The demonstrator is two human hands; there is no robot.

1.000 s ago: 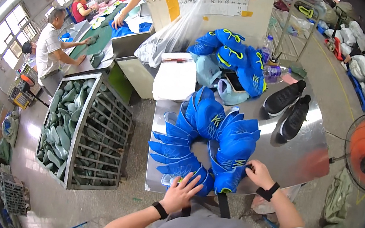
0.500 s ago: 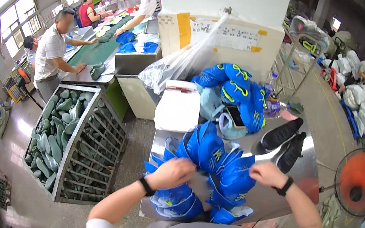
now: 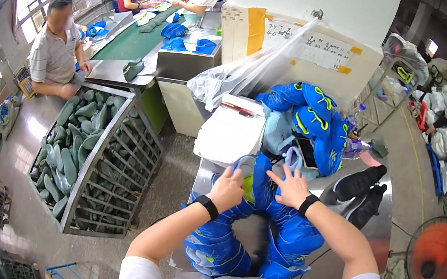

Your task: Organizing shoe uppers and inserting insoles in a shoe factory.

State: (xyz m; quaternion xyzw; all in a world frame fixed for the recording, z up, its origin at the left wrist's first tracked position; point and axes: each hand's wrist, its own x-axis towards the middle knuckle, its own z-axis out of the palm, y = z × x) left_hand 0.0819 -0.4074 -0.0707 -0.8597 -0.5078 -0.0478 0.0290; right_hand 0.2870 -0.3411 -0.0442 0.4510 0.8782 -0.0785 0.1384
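Note:
Nested blue shoe uppers form a horseshoe on the metal table in front of me. At its far end, one upper stands tilted and shows a grey and yellow-green inside. My left hand rests against its left side, fingers pointing away from me and slightly apart, thumb hidden. On the right side of the same bend, my right hand has its fingers spread over the blue material and grips nothing visible. Just beyond lies a second heap of blue uppers with yellow-green laces, around pale blue shoes.
White paper sheets lie at the table's far left, black shoes and plastic bottles to the right. A metal cage of green shoe lasts stands left. An orange fan is at right. A co-worker stands beyond the cage.
Both hands have moved away from me and closer together, onto the far end of the horseshoe. My view has shifted left. The co-worker has moved from the conveyor to the cage's far edge.

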